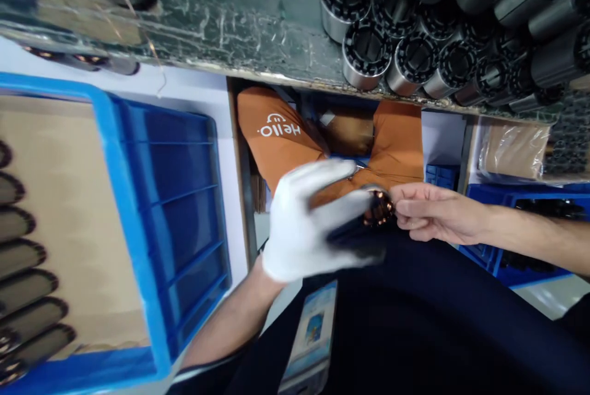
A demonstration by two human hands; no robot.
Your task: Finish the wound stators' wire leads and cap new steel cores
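A motor stator [378, 208] with copper windings at its end face is over my lap, between my two hands. My left hand [306, 223], in a white glove and partly smeared by motion, has its fingers around the stator's body, which they mostly hide. From the right, my bare right hand [436, 214] reaches the stator's copper end. Its thumb and forefinger are pinched together at the rim, and whatever lies between them is too small to make out.
Metal stator cores [366, 54] stand grouped on the green bench [258, 20]. At left, a blue crate [124, 198] holds a row of wound stators [27, 284] on cardboard. A loose copper wire [152, 45] hangs over the bench edge. More blue crates [488, 198] are at right.
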